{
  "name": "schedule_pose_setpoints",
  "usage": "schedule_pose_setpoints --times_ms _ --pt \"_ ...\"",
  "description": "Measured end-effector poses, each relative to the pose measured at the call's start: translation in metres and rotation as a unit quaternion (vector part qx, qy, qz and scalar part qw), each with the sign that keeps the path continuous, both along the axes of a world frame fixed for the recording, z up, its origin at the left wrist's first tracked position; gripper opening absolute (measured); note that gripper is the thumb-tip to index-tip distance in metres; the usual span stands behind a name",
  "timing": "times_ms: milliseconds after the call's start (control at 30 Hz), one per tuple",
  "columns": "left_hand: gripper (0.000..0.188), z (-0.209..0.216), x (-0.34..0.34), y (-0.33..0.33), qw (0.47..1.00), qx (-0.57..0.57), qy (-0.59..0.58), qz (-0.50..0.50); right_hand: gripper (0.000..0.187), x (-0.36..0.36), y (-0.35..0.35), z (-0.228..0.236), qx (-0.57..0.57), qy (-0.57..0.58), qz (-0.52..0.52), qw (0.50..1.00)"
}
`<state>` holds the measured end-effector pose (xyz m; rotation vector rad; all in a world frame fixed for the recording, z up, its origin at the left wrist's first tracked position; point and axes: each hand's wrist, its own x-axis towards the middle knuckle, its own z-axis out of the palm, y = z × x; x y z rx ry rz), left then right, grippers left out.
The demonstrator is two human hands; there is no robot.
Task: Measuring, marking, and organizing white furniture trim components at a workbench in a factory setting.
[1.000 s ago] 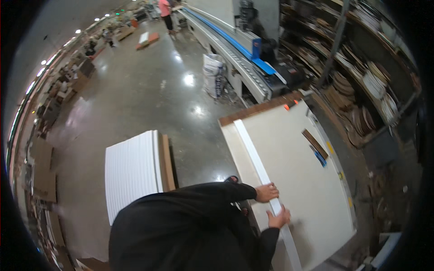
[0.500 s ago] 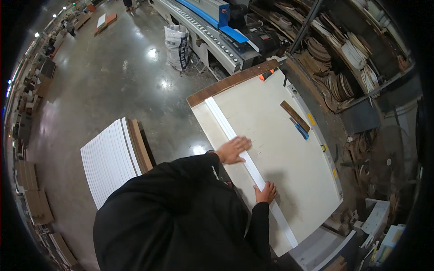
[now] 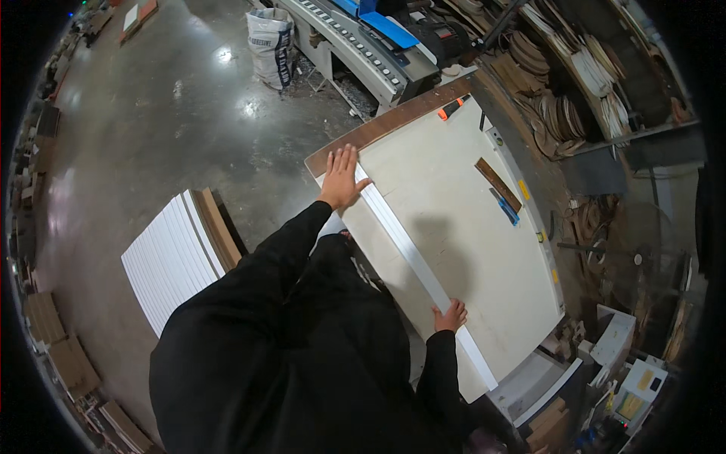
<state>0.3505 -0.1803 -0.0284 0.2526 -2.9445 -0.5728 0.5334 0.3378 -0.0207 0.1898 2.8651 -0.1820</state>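
A long, narrow white strip (image 3: 412, 253) lies along the left side of a pale tabletop (image 3: 499, 280). My left hand (image 3: 344, 181) rests flat at the strip's far end, its fingers stretched toward the brown board (image 3: 393, 121) at the table's far edge and its thumb out to the side. Closer to me, my right hand (image 3: 451, 315) grips across the strip, thumb on its left side and fingers bent on the right; part of the strip is hidden under it.
On the table lie an orange-and-black tool (image 3: 451, 109), a brown strip (image 3: 497, 184), a blue-handled cutter (image 3: 505, 208) and a long level (image 3: 537, 219) at the right edge. Stacked white panels (image 3: 170, 261) stand left. A machine (image 3: 363, 57) and a white sack (image 3: 270, 47) are beyond.
My left hand has slid away from me along the strip to its far end. My right hand stays on the near part of the strip. The view has shifted slightly.
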Motion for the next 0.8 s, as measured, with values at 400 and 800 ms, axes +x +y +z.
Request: schedule_pose_setpoints --times_ms 400,800 --pt "0.039 0.001 0.005 -0.037 0.985 0.165 0.033 0.027 0.074 -0.009 -0.015 0.006 0.005 -0.042 -0.081 0.996" --pt "0.111 0.026 0.008 -0.018 0.994 0.038 -0.070 -0.070 0.072 -0.005 -0.012 0.000 0.004 -0.021 -0.072 0.997"
